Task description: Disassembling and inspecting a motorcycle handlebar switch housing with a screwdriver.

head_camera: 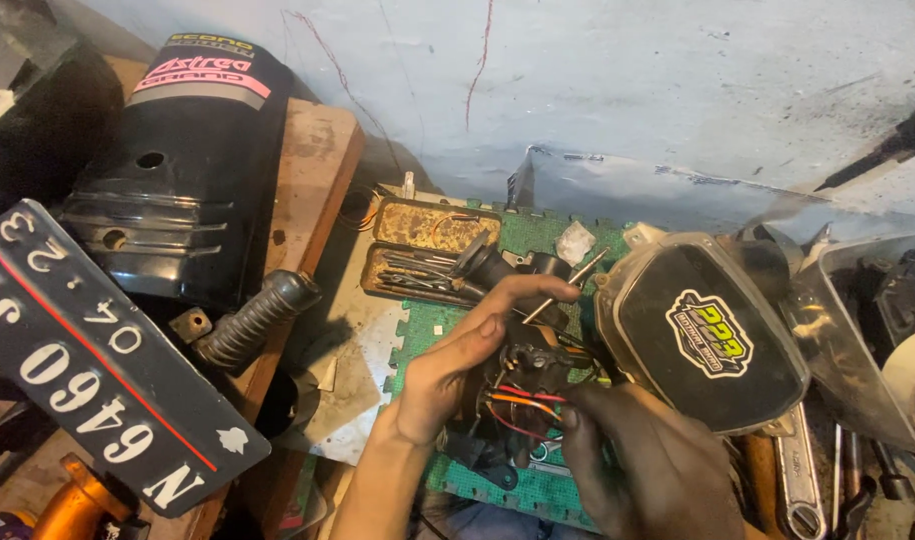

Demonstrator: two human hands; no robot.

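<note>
My left hand (457,362) lies on a green foam mat (552,487) and pinches a thin metal tool (567,286) between thumb and forefinger, its tip pointing up and right. Its fingers also rest on a small black switch housing (537,362) with red, orange and black wires (517,405) coming out of it. My right hand (649,462), dark with grease, grips those wires and the lower side of the housing from the right.
A rusty open tin of drill bits (422,258) lies behind the hands. A black headlight-shaped cover with a yellow sticker (705,335) sits at the right, wrenches (797,480) beneath it. A black licence plate (97,370), a ribbed rubber grip (257,318) and a black body panel (177,180) are on the left.
</note>
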